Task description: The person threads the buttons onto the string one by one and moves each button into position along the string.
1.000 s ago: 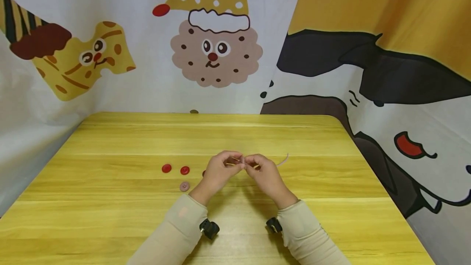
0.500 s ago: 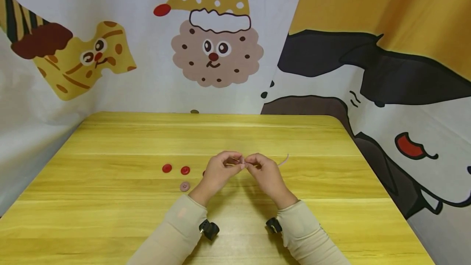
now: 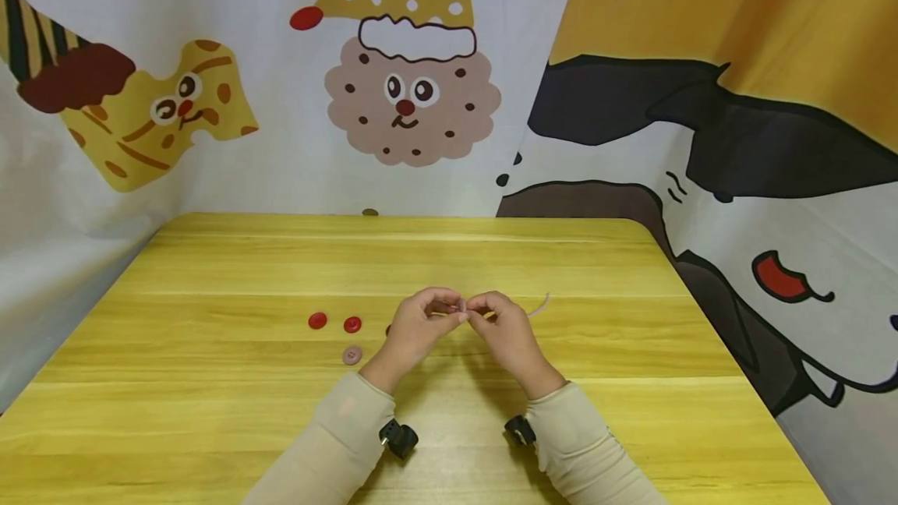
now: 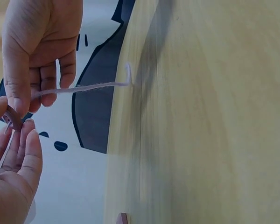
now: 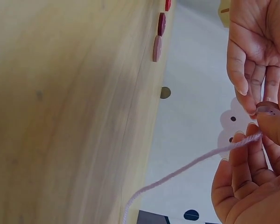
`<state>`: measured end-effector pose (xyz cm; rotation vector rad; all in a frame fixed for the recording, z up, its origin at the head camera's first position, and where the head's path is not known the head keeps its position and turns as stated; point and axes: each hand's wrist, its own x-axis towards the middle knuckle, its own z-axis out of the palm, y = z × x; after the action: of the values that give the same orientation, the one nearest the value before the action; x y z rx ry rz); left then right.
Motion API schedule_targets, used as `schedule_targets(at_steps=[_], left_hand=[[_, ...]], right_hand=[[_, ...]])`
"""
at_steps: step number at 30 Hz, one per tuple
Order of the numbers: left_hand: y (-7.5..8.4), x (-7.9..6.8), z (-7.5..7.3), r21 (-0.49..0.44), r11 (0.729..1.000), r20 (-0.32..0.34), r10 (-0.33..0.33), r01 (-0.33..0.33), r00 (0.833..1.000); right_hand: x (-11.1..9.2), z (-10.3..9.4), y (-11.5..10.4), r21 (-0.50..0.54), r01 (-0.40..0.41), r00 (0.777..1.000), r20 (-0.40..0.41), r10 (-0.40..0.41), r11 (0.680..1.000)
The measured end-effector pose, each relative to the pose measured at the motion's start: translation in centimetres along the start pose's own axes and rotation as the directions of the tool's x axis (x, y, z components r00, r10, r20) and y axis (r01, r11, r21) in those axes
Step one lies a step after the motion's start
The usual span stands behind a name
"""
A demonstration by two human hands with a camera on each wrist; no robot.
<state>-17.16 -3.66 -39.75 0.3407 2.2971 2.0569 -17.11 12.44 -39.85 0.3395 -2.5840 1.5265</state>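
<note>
Above the middle of the table my left hand (image 3: 415, 327) pinches a dusty-pink button (image 4: 13, 118) on edge between thumb and fingers. My right hand (image 3: 510, 340) meets it there, thumb and fingertips pinching a pale pink yarn (image 5: 186, 167) close against the button. In the left wrist view a short bit of yarn shows at the button's near face. The yarn's long tail runs out past the right hand and bends down toward the tabletop. Fingers cover part of the button in both wrist views.
On the wooden table (image 3: 245, 419), left of my hands, lie two red buttons (image 3: 318, 321) and a dusty-pink button (image 3: 351, 355). A darker red button (image 3: 389, 330) is mostly hidden behind my left hand. A cartoon-printed curtain (image 3: 266, 170) hangs beyond the table's far edge.
</note>
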Motion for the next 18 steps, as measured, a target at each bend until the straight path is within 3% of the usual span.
schedule_targets(at_steps=[8,18], left_hand=[[-0.16,0.0,0.05,-0.023,1.0,-0.001,0.005,-0.005,1.0],[-0.29,0.01,0.16,0.039,0.999,0.003,0.002,-0.002,1.0]], right_hand=[[-0.1,0.12,-0.2,-0.011,-0.011,1.0,0.003,0.011,1.0],[-0.13,0.09,-0.18,-0.009,-0.018,1.0,0.011,0.018,1.0]])
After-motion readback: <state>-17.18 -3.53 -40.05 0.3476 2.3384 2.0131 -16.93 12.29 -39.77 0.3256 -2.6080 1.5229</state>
